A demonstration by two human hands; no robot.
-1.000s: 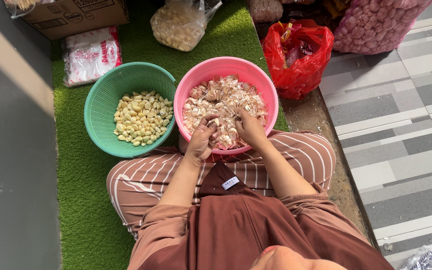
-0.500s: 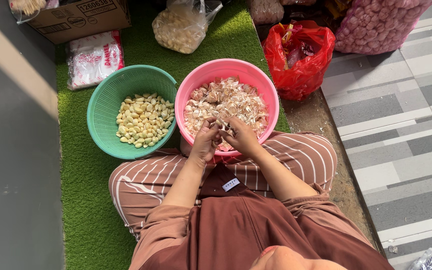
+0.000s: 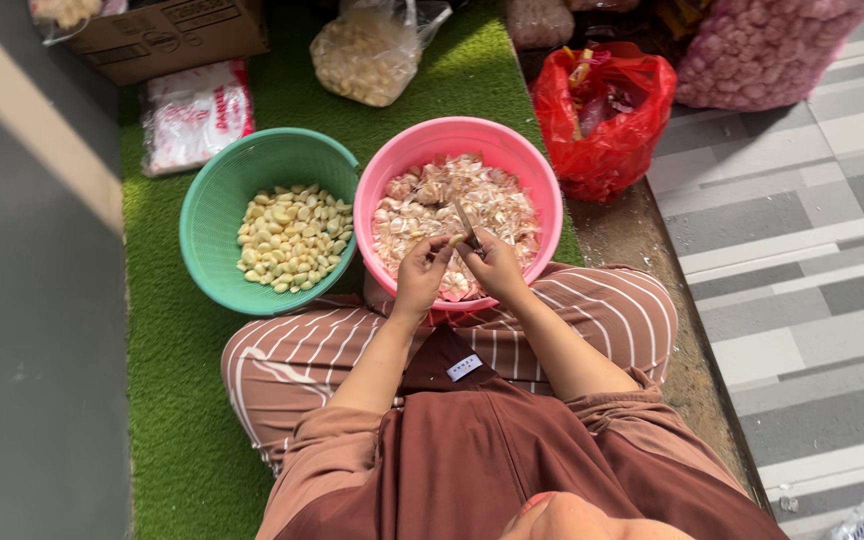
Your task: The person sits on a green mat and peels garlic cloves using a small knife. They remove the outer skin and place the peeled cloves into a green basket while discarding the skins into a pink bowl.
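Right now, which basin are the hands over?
The pink basin, holding papery skins and unpeeled cloves; the green basin of peeled cloves sits apart from both hands.

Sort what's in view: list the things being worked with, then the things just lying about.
In use: left hand, right hand, small knife, garlic clove, pink basin of skins, green basket of peeled cloves.

Lying about: red bag, cardboard box, clear bag, pink mesh sack.
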